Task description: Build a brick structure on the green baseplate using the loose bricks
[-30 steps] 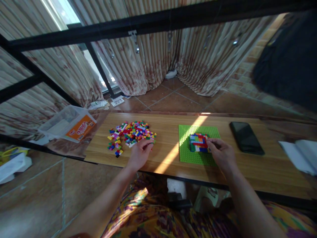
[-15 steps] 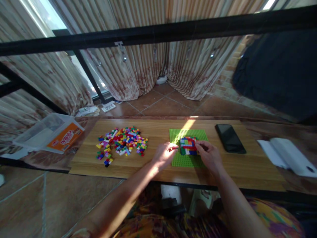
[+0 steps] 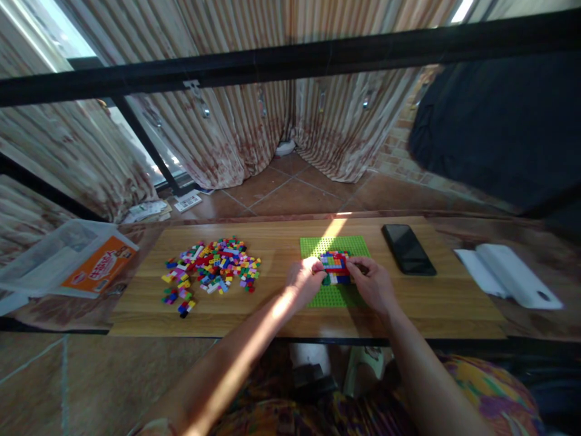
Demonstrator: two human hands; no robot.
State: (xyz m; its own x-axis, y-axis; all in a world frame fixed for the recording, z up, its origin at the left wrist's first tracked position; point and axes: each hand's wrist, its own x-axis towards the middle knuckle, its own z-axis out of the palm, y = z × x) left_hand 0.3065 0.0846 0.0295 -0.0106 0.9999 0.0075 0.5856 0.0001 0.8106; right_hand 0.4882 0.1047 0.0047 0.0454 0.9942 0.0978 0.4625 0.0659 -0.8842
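A block of joined toy bricks (image 3: 334, 263) in red, blue, white, green and other colours sits on a green studded baseplate (image 3: 333, 297). At its left side is my left hand (image 3: 307, 280), closed, with thumb and finger pinched on a small red brick that is mostly covered by the fingertips. My right hand (image 3: 372, 281) is closed at the block's right side, its thumb and fingertips gripping the edge. The fingers hide both ends of the block. A band of sunlight crosses the baseplate and my left hand.
Loose bricks (image 3: 218, 263) lie in a pile on the left of the wooden table (image 3: 267, 321). A black phone (image 3: 408, 249) lies right of the baseplate. Beyond the table ends are a clear plastic box (image 3: 82, 242) with an orange label and a white roll (image 3: 521, 275).
My left hand has brought the red brick rightward against the block's left side. My right hand stays at the right edge. The whole view has shifted slightly.
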